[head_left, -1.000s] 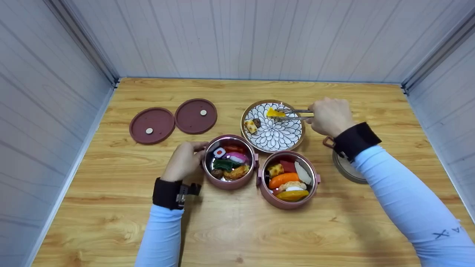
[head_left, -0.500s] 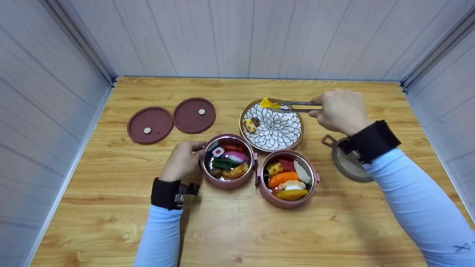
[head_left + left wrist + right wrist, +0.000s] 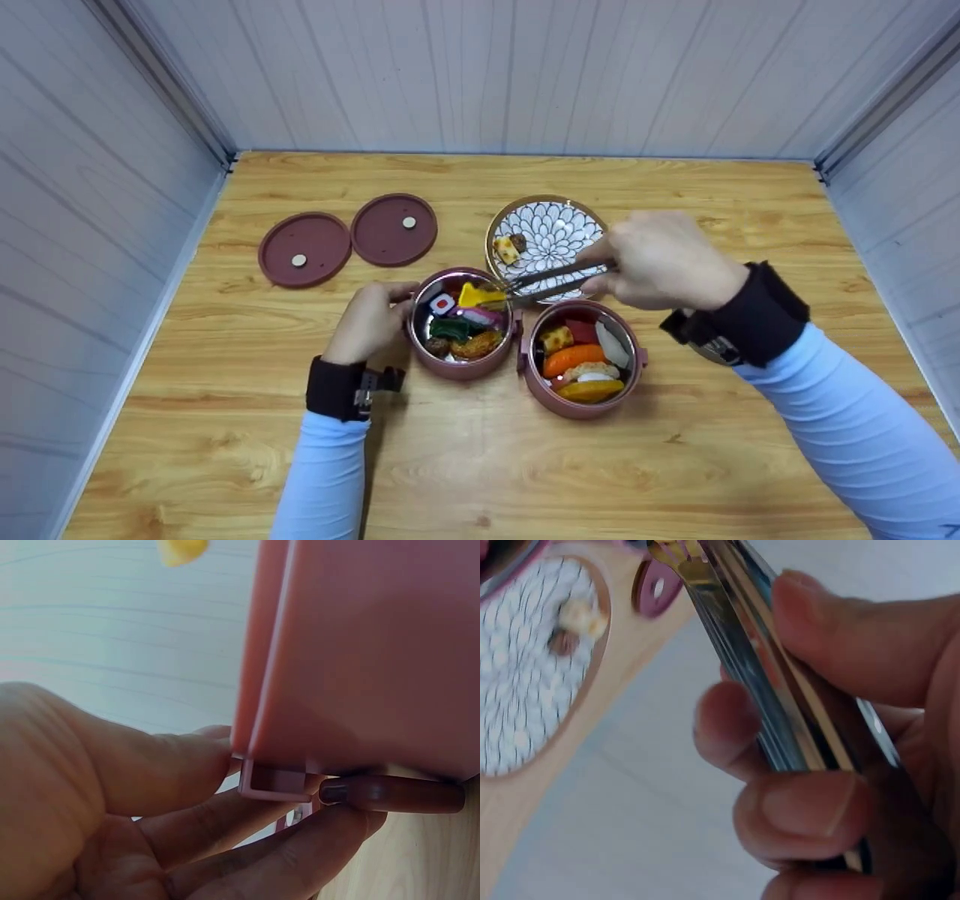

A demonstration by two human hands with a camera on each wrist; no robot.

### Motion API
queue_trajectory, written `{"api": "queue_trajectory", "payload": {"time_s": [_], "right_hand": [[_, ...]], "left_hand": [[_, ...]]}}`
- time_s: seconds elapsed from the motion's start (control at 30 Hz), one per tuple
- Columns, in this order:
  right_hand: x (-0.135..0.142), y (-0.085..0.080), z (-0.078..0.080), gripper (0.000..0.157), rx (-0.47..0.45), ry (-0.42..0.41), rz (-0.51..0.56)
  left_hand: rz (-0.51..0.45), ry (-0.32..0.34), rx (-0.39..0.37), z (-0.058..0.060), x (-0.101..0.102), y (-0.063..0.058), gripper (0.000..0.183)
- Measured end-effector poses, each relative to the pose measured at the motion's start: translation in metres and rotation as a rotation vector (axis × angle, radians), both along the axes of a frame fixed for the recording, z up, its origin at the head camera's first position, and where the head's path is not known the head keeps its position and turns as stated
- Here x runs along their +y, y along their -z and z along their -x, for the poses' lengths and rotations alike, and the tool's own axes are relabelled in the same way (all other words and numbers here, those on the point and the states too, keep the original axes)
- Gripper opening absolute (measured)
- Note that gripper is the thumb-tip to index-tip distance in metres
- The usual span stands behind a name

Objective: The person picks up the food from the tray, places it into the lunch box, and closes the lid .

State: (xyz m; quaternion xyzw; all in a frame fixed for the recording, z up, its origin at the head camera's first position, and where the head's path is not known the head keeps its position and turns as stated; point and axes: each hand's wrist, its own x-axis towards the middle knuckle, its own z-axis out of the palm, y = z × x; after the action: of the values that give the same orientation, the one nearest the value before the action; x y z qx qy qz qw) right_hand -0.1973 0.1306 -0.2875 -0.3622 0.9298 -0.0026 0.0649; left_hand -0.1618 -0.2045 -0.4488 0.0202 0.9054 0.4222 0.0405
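My right hand (image 3: 660, 259) grips metal tongs (image 3: 551, 281), which pinch a yellow food piece (image 3: 472, 295) over the left round pink lunch box (image 3: 461, 370). In the right wrist view, thumb and fingers wrap the tongs' arms. That box holds a sushi roll (image 3: 442, 304), a green piece (image 3: 449, 328) and other toy food. At its left side my left hand (image 3: 367, 322) holds it; the left wrist view has thumb and fingers round a small pink latch (image 3: 277, 781) under the rim. Several toy foods, including an orange piece (image 3: 573, 360), fill the right pink lunch box (image 3: 574, 409).
A flower-patterned plate (image 3: 559, 221) behind the boxes carries a spotted yellow piece (image 3: 505, 250) and a small brown ball (image 3: 518, 241). Two dark red round lids (image 3: 304, 236) lie at the back left. A grey round lid (image 3: 709, 351) is mostly hidden under the right wrist.
My right hand has lifted the yellow piece off the plate with the tongs and carried it left and nearer, over the left box. The left hand stays put.
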Motion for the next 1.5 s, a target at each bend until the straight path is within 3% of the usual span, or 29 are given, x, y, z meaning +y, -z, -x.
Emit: {"api": "queue_trajectory", "payload": {"time_s": [0.17,0.53,0.63,0.9,1.17,1.5], "right_hand": [[-0.018,0.012,-0.002,0.02,-0.093,-0.07,-0.047],[-0.041,0.022,0.005,0.011,-0.17,-0.069,-0.106],[-0.043,0.023,0.008,0.015,-0.199,-0.053,-0.099],[-0.037,0.014,0.013,0.036,-0.247,0.02,-0.083],[-0.023,0.004,0.022,0.051,-0.151,0.153,0.041],[-0.015,0.032,0.043,0.061,-0.125,0.327,0.113]], "left_hand": [[-0.002,0.003,0.004,0.001,0.001,-0.001,0.034],[-0.004,0.016,0.038,0.001,0.001,-0.001,0.032],[-0.001,0.017,0.046,0.001,0.001,-0.001,0.032],[0.0,0.014,0.036,0.0,0.002,-0.001,0.033],[-0.002,0.005,0.005,0.0,0.0,0.0,0.033],[-0.01,-0.005,-0.015,0.0,0.002,0.0,0.034]]}}
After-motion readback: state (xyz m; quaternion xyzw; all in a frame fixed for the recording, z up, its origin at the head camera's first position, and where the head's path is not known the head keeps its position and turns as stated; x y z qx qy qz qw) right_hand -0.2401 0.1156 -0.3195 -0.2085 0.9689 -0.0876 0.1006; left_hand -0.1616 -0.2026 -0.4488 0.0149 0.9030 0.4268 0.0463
